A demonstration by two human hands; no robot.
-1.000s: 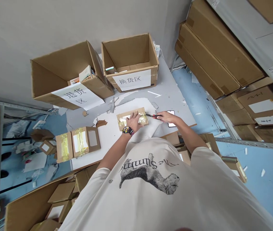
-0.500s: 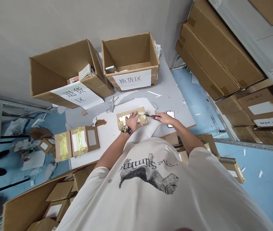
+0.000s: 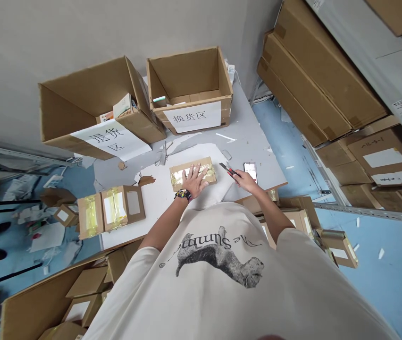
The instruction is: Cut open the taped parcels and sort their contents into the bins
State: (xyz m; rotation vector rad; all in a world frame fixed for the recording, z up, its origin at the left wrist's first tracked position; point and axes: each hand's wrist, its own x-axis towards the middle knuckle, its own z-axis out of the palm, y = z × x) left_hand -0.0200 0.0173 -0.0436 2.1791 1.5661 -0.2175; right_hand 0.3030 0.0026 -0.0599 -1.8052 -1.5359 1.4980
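My left hand (image 3: 194, 180) lies flat with spread fingers on a flat cardboard package (image 3: 193, 174) wrapped in yellowish tape. My right hand (image 3: 245, 181) grips a box cutter (image 3: 228, 170) with a dark and red handle, a little to the right of the package and apart from it. Just beyond that hand, a smartphone (image 3: 250, 172) with a lit screen lies on the table, partly covered by my fingers. A wristwatch (image 3: 183, 194) is on my left wrist.
Open cartons with white labels stand at the table's far end; the left one (image 3: 91, 108) holds small packets. Two taped boxes (image 3: 107, 212) sit on a white sheet (image 3: 158, 200). Stacked cartons fill shelves on the right; scraps litter the blue floor.
The box cutter has moved away from the package to the right and now points up and to the left. My left hand's fingers have spread on the package.
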